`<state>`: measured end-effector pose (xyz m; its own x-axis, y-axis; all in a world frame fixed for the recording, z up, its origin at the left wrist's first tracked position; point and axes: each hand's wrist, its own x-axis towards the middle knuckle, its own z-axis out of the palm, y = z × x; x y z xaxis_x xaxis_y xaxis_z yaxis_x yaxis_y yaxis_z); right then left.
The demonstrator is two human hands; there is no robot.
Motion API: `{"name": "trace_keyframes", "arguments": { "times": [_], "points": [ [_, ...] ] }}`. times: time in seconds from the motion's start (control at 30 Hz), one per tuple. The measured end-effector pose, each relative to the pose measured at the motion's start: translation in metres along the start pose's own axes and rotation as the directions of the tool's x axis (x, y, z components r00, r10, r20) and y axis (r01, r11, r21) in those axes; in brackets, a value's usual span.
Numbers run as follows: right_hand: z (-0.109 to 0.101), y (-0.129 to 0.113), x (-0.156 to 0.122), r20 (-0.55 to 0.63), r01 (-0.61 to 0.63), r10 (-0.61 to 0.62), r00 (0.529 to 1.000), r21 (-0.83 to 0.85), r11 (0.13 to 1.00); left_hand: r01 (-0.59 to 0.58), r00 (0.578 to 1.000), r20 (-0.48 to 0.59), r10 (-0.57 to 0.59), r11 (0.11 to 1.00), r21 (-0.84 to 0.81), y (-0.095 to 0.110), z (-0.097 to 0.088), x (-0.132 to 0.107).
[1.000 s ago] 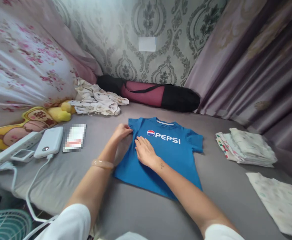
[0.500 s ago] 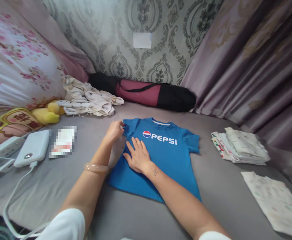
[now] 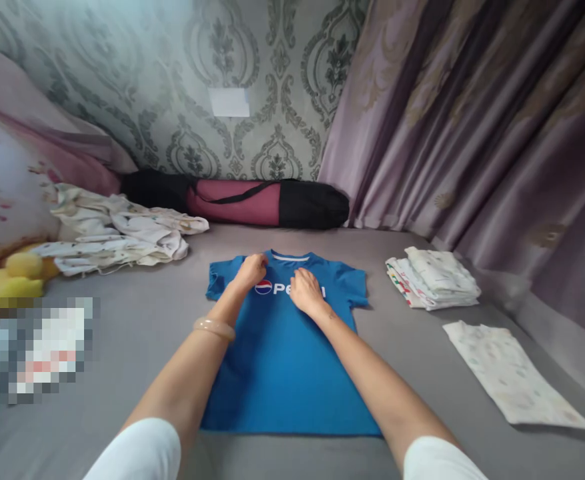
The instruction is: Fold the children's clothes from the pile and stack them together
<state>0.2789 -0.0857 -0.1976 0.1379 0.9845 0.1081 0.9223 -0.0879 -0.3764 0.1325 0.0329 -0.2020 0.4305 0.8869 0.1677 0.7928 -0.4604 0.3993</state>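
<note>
A blue T-shirt (image 3: pixel 292 373) with white PEPSI lettering and a round logo lies front up, collar away from me, on a grey sheet. My left hand (image 3: pixel 252 271) is at its upper chest, just left of the collar, fingers bunched on the cloth; a pale bangle circles that wrist. Below the collar, my right hand (image 3: pixel 306 291) has its fingers bent and drawn together on the fabric, covering the middle letters. Both hands' fingertips are partly hidden. The shirt's left sleeve opening is slightly crumpled.
At right are a folded clothes stack (image 3: pixel 435 280) and a single folded pale garment (image 3: pixel 515 377). A crumpled white cloth (image 3: pixel 127 230), a yellow plush toy (image 3: pixel 9 283) and a blurred card (image 3: pixel 52 350) lie at left. A black and maroon long bag (image 3: pixel 237 202) rests along the wall.
My left hand has moved from the left sleeve toward the collar. The right hand has gone up to the lettering, its flat fingers now bent. The shirt lies straighter, and the view has turned right.
</note>
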Motion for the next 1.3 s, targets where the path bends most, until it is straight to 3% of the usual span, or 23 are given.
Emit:
{"name": "trace_keyframes", "arguments": {
  "times": [0.13, 0.27, 0.37, 0.47, 0.67, 0.8, 0.97, 1.03, 1.17, 1.3],
  "points": [
    [0.003, 0.023, 0.003, -0.035, -0.039, 0.035, 0.999, -0.123, 0.992, 0.09, 0.99, -0.118, -0.082, 0.994, 0.065, 0.012, 0.021, -0.001],
    [-0.015, 0.043, 0.016, -0.036, -0.162, 0.158, 0.987, -0.186, 0.969, 0.146, 0.967, -0.228, -0.11, 0.978, 0.15, 0.014, 0.031, -0.008],
    [-0.034, 0.065, 0.041, -0.052, -0.201, 0.195, 0.979, -0.192, 0.961, 0.123, 0.971, -0.223, -0.085, 0.979, 0.162, 0.01, 0.035, -0.008],
    [-0.043, 0.081, 0.069, 0.065, -0.176, 0.188, 0.98, -0.154, 0.972, 0.068, 0.975, -0.222, -0.033, 0.986, 0.151, 0.003, 0.038, -0.005],
    [-0.042, 0.085, 0.093, 0.177, -0.125, 0.152, 0.972, -0.159, 0.979, -0.051, 0.967, -0.243, 0.077, 0.993, 0.111, -0.008, 0.044, -0.001],
    [-0.041, 0.084, 0.086, 0.147, -0.095, 0.12, 0.982, -0.17, 0.981, -0.072, 0.963, -0.254, 0.095, 0.992, 0.1, -0.008, 0.045, -0.002],
    [-0.032, 0.076, 0.065, -0.12, -0.064, 0.023, 0.992, -0.35, 0.934, -0.012, 0.976, -0.217, 0.033, 0.995, 0.101, -0.005, 0.042, -0.004],
    [-0.027, 0.068, 0.054, -0.167, -0.035, -0.039, 0.985, -0.417, 0.908, 0.007, 0.98, -0.197, 0.014, 0.994, 0.108, -0.002, 0.04, -0.006],
    [-0.016, 0.055, 0.029, 0.017, 0.106, -0.106, 0.994, -0.301, 0.948, 0.015, 0.985, -0.175, 0.005, 0.994, 0.112, 0.006, 0.038, -0.009],
    [-0.014, 0.06, 0.013, 0.178, 0.062, -0.024, 0.984, -0.211, 0.976, 0.069, 0.997, -0.044, -0.063, 0.986, 0.149, 0.012, 0.039, -0.013]
  ]
}}
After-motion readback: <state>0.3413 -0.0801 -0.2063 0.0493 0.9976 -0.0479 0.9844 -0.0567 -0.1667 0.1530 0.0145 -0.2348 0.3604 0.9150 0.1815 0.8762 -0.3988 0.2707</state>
